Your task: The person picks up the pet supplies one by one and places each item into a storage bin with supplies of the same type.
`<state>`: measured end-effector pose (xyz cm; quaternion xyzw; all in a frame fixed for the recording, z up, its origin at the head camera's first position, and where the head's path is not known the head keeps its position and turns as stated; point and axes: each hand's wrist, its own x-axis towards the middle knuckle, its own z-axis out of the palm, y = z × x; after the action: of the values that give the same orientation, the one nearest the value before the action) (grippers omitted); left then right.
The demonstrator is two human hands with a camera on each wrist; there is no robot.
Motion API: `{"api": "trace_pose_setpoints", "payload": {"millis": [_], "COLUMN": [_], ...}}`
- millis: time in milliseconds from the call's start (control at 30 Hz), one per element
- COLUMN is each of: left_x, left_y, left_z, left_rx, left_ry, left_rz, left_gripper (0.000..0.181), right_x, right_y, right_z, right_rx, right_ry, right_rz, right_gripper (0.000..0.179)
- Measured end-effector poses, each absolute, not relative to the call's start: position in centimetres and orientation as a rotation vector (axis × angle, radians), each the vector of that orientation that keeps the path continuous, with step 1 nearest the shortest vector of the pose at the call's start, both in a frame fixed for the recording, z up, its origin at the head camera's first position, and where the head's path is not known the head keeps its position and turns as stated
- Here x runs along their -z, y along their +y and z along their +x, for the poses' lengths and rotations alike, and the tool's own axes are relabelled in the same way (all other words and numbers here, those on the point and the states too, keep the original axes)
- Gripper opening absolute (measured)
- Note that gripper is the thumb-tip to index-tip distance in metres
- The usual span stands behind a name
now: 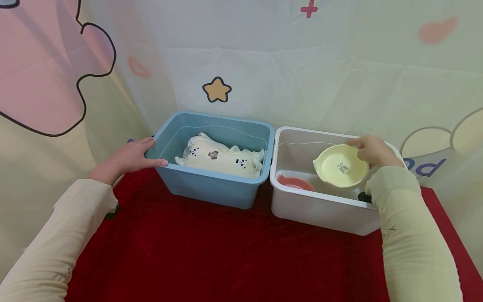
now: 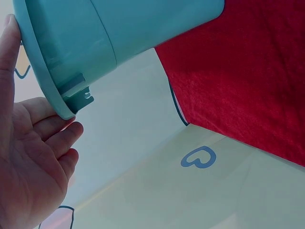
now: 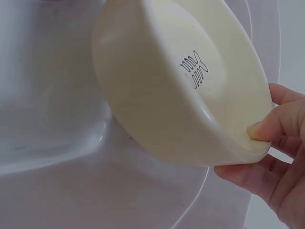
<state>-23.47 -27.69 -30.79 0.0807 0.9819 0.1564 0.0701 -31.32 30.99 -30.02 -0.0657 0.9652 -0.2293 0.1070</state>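
Observation:
Over the white bin (image 1: 324,214), my right hand (image 1: 373,152) grips a pale yellow bowl (image 1: 337,165) by its edge. The thumb presses inside the bowl and fingers support it from beneath in the right wrist view. The bowl tilts and shows a dark line drawing on its inner base. My left hand (image 1: 133,156) rests at the left corner of the blue bin (image 1: 211,188), its thumb along the front rim and its other fingers at the side. In the left wrist view, the fingers touch the rim near a small side catch (image 2: 81,99).
A cream ruffled pillow (image 1: 222,156) with small animal prints lies in the blue bin. The white bin holds a pink dish (image 1: 296,183) and a black object (image 1: 364,197). Both bins stand side by side on a red cloth (image 1: 234,251), before a printed curtain (image 1: 264,75).

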Motion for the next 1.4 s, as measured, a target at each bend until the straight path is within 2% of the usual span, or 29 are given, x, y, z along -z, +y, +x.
{"api": "trace_pose_setpoints", "payload": {"millis": [500, 1400], "left_x": [30.7, 30.7], "left_y": [-27.7, -27.8], "left_z": [-23.3, -23.3], "left_rx": [-0.438, -0.453], "left_ry": [2.956, 2.962], "left_rz": [0.296, 0.272], "left_gripper": [0.092, 0.092], "right_x": [30.9, 32.0], "right_y": [30.5, 30.2], "right_z": [-31.3, -31.6], "right_rx": [0.684, 0.609], "right_ry": [2.788, 2.844], "right_rz": [-0.128, -0.230], "right_gripper": [0.055, 0.056]}}
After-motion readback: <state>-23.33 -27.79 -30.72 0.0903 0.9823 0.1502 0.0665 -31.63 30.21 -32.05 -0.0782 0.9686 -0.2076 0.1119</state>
